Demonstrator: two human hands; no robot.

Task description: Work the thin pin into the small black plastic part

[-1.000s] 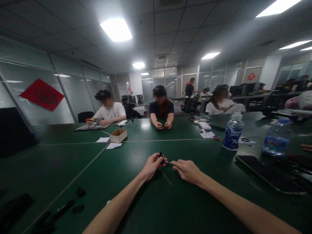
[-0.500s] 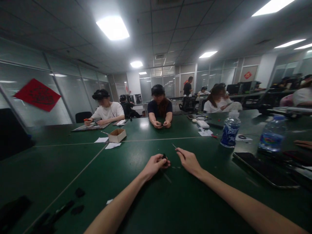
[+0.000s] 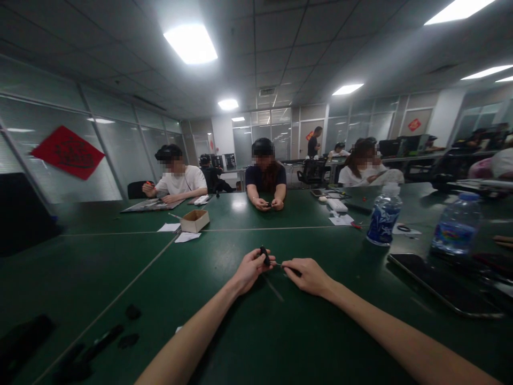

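Above the green table, my left hand (image 3: 251, 270) is closed on a small black part (image 3: 264, 255), gripped between thumb and fingers; its exact kind is too small to make out. My right hand (image 3: 308, 275) is wrapped round the dark handle of a small screwdriver (image 3: 294, 271). Its thin metal shaft points left, and the tip reaches the fingers of my left hand beside the black part. Whether the tip touches the part cannot be made out.
Several dark pieces (image 3: 105, 341) lie on the green table (image 3: 240, 342) at lower left. An open cardboard box (image 3: 195, 221) stands farther back near papers. To the right are a phone (image 3: 441, 283) and two bottles (image 3: 383, 215). Across the table sit other people.
My right hand has turned the screwdriver from pointing up and away to pointing left, its tip now at my left hand. The black part has been raised and tilted slightly.
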